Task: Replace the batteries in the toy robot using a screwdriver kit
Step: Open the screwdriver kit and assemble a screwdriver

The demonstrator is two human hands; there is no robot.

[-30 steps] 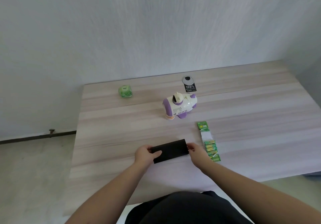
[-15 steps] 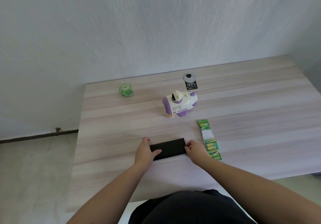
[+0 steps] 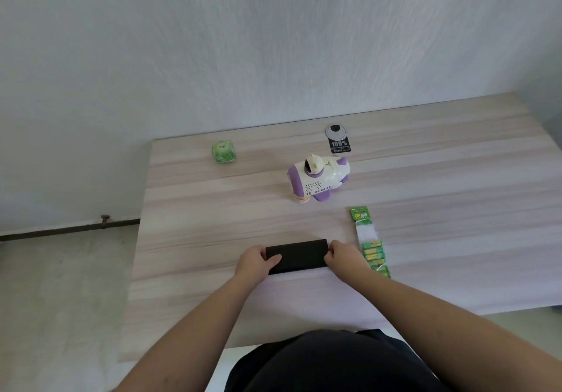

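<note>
A black screwdriver kit case (image 3: 299,255) lies flat near the front of the wooden table (image 3: 197,209). My left hand (image 3: 254,261) grips its left end, thumb on top. My right hand (image 3: 343,256) grips its right end. The white and purple toy robot (image 3: 317,178) stands farther back, past the case. A strip pack of green batteries (image 3: 370,243) lies just right of my right hand.
A small green cube-shaped packet (image 3: 223,151) sits at the table's far left. A round grey cable port (image 3: 335,131) with a black "100%" tag (image 3: 340,146) is behind the robot. The wall runs along the table's far edge; the floor lies to the left.
Both hands stay at the ends of the black case. The case has gone from slightly tilted to lying nearly level on the table.
</note>
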